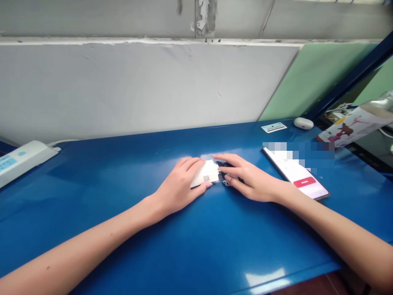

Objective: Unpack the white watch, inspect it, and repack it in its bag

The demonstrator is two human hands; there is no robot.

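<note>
A white card (205, 174) with a small grey printed square lies low over the blue tabletop. My left hand (181, 180) is closed on it, fingers along the far edge and thumb at the near edge. At the card's right end is a card holder (221, 176), dark and partly clear, with a silver bead chain (226, 183). My right hand (250, 178) has its fingertips and thumb on this holder and hides part of it. How far the card sits inside the holder is hard to make out.
A phone (301, 176) with a lit screen lies beside my right forearm. Behind it are another card (274, 127) and a white earbud case (303, 123). A labelled bottle (353, 125) leans at the right. A white power strip (24, 159) lies left, and a wall closes the back.
</note>
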